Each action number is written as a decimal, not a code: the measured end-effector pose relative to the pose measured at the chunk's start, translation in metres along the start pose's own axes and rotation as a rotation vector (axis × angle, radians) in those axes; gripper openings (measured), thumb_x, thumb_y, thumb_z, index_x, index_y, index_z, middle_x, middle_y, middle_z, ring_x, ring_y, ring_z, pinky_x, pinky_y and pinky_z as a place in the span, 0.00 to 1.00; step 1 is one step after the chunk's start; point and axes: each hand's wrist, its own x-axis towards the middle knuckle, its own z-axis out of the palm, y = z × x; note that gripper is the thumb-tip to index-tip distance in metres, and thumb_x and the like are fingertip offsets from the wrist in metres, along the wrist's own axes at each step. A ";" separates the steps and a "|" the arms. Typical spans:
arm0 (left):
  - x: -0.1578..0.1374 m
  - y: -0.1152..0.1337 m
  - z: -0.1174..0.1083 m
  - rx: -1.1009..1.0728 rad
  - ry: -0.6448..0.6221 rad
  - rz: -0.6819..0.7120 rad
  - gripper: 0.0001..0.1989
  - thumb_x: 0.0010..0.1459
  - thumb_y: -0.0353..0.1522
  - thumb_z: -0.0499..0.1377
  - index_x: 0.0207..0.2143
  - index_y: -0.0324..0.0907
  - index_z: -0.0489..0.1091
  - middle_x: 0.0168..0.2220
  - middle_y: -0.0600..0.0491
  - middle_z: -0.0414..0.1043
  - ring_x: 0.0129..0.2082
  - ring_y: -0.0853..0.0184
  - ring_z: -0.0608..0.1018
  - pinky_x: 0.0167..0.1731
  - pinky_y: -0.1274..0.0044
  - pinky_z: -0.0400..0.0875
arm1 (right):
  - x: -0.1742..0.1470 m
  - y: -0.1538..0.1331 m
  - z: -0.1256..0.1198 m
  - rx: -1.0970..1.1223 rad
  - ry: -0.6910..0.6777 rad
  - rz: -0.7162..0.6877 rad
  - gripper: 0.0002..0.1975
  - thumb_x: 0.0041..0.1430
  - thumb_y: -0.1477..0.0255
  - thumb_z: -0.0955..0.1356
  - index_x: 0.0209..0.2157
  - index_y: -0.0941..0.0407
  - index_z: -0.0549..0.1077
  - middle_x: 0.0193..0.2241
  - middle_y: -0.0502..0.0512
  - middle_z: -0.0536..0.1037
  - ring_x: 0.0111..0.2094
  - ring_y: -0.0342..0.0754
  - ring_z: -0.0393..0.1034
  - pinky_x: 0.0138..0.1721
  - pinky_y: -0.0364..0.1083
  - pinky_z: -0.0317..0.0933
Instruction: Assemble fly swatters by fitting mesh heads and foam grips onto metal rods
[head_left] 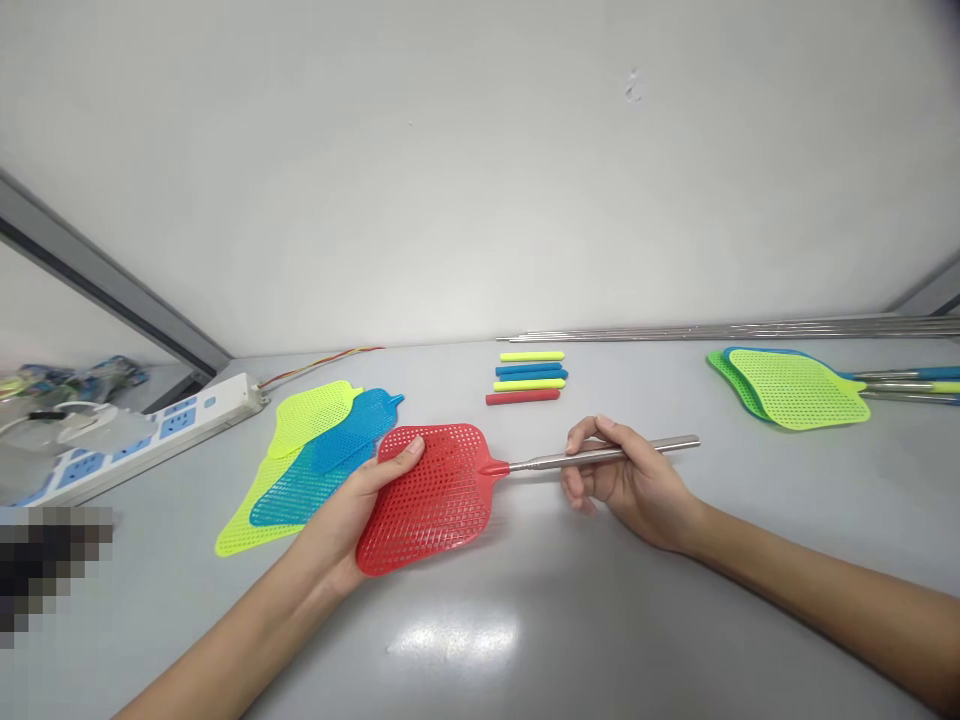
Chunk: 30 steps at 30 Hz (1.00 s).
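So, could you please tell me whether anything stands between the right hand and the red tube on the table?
Nothing visible does: only tabletop shows between the right hand, which holds the metal rod, and the red tube. The other tubes lie behind it.

1. Looks like you're in some kind of workshop, at a gray assembly bench (600,620).
2. Giveaway: parts in batches. Going by the row of colored grips (534,376), loose mesh heads (300,485) sit left, metal rods (712,332) run behind, put-together swatters (799,390) lie right.
3. Far left of those grips, you've got a multi-socket power strip (169,430) too.
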 end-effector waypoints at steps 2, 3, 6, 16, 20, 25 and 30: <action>0.000 0.000 0.000 0.008 0.021 0.013 0.12 0.48 0.32 0.57 0.36 0.37 0.69 0.37 0.43 0.71 0.33 0.57 0.75 0.32 0.69 0.71 | 0.000 0.000 0.000 -0.020 -0.013 -0.004 0.17 0.58 0.65 0.51 0.29 0.58 0.63 0.19 0.54 0.68 0.22 0.46 0.64 0.22 0.44 0.53; 0.000 0.000 -0.001 0.008 0.031 0.020 0.11 0.47 0.32 0.57 0.35 0.36 0.69 0.35 0.44 0.72 0.32 0.58 0.75 0.31 0.70 0.72 | -0.001 0.000 0.000 -0.027 -0.019 -0.006 0.17 0.58 0.65 0.50 0.29 0.58 0.63 0.19 0.54 0.68 0.22 0.46 0.64 0.23 0.44 0.53; 0.001 -0.001 -0.002 -0.002 0.035 0.025 0.10 0.47 0.31 0.58 0.34 0.36 0.69 0.33 0.44 0.73 0.30 0.60 0.76 0.30 0.72 0.72 | -0.001 0.000 0.001 -0.042 -0.033 -0.015 0.17 0.58 0.64 0.51 0.29 0.58 0.63 0.19 0.54 0.68 0.23 0.46 0.64 0.23 0.44 0.53; -0.011 0.006 0.017 -0.042 0.040 -0.093 0.10 0.49 0.28 0.55 0.35 0.34 0.69 0.29 0.43 0.74 0.28 0.59 0.76 0.28 0.70 0.72 | -0.002 0.000 0.002 -0.076 -0.059 -0.022 0.18 0.58 0.66 0.50 0.28 0.58 0.64 0.20 0.54 0.68 0.23 0.46 0.64 0.23 0.44 0.54; -0.008 0.001 0.014 -0.041 0.101 -0.108 0.08 0.47 0.28 0.57 0.32 0.34 0.70 0.30 0.44 0.74 0.28 0.60 0.76 0.29 0.71 0.72 | -0.003 0.000 0.003 -0.095 -0.073 -0.022 0.18 0.59 0.67 0.50 0.28 0.59 0.64 0.20 0.55 0.69 0.24 0.46 0.65 0.24 0.44 0.54; 0.001 -0.011 0.002 -0.065 0.047 -0.139 0.10 0.46 0.31 0.58 0.32 0.35 0.70 0.29 0.45 0.74 0.26 0.63 0.76 0.28 0.74 0.72 | -0.004 -0.001 0.004 -0.122 -0.080 -0.014 0.18 0.58 0.67 0.51 0.26 0.60 0.64 0.21 0.56 0.69 0.25 0.46 0.65 0.24 0.45 0.55; -0.001 -0.014 0.004 -0.075 0.045 -0.142 0.08 0.46 0.31 0.58 0.31 0.36 0.70 0.27 0.47 0.74 0.24 0.65 0.76 0.25 0.76 0.72 | -0.004 -0.001 0.004 -0.121 -0.082 -0.009 0.18 0.58 0.66 0.52 0.25 0.60 0.64 0.21 0.56 0.69 0.24 0.46 0.65 0.24 0.45 0.55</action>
